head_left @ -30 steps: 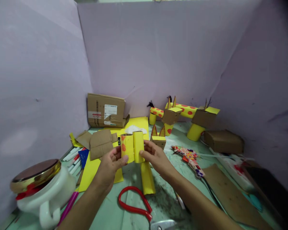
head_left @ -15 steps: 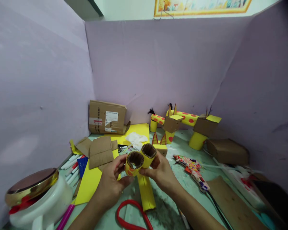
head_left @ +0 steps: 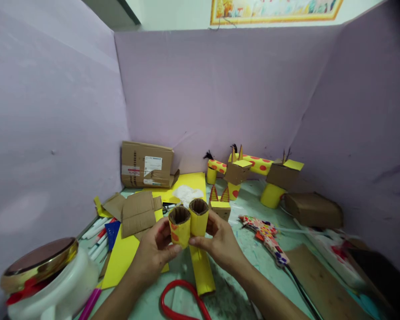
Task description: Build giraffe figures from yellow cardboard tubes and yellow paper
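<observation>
Carton far left corner of desk, animal figures right of it. Pot near left corner, markers behind. Tube pair mid-desk between left hand and right hand; glue gun rightward. Looped handle, near edge.

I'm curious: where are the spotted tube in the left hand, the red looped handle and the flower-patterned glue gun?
Spotted tube (head_left: 180,231), head view: its outer wall.
Red looped handle (head_left: 181,283), head view: top of its loop.
Flower-patterned glue gun (head_left: 272,248), head view: its handle.
</observation>
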A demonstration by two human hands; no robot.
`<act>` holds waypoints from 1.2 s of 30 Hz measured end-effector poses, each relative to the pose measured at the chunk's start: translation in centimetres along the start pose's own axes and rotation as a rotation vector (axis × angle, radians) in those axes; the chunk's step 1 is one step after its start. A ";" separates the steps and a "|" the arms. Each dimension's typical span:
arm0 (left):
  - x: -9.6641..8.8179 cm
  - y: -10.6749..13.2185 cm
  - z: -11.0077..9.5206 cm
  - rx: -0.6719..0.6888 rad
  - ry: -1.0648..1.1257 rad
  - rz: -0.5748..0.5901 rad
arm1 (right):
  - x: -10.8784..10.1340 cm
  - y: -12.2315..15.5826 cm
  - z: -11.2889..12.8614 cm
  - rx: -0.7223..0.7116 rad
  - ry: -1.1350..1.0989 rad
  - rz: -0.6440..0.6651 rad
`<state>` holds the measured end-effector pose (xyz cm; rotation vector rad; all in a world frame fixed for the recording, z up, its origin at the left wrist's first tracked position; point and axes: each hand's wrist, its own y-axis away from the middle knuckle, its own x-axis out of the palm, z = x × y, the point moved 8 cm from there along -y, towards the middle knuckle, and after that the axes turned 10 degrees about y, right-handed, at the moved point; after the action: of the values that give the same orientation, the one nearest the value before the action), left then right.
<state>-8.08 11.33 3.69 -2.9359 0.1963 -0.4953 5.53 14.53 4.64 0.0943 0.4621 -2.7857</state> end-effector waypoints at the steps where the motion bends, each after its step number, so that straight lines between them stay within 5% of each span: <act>1: 0.0 0.0 0.1 -0.010 0.026 -0.006 | 0.1 0.0 0.0 0.002 -0.002 0.011; 7: 0.3 0.4 0.4 -0.141 0.215 -0.047 | 1.0 0.7 0.2 0.177 -0.161 0.112; 11: 0.1 1.1 1.1 -0.304 0.236 -0.161 | 1.9 1.5 -0.6 0.435 -0.319 0.128; 15: -0.4 1.5 1.3 -0.367 0.201 -0.265 | 2.3 1.8 -0.8 0.529 -0.393 0.117; 27: -0.8 1.6 0.9 -0.336 0.082 -0.313 | 2.1 2.0 -0.9 0.529 -0.345 0.050; 36: -0.8 1.3 0.9 -0.273 0.007 -0.234 | 1.3 1.3 -0.8 0.296 -0.223 0.035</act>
<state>-8.63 10.33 2.39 -3.2442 -0.0890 -0.5490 4.70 13.23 3.34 -0.1402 -0.0080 -2.7667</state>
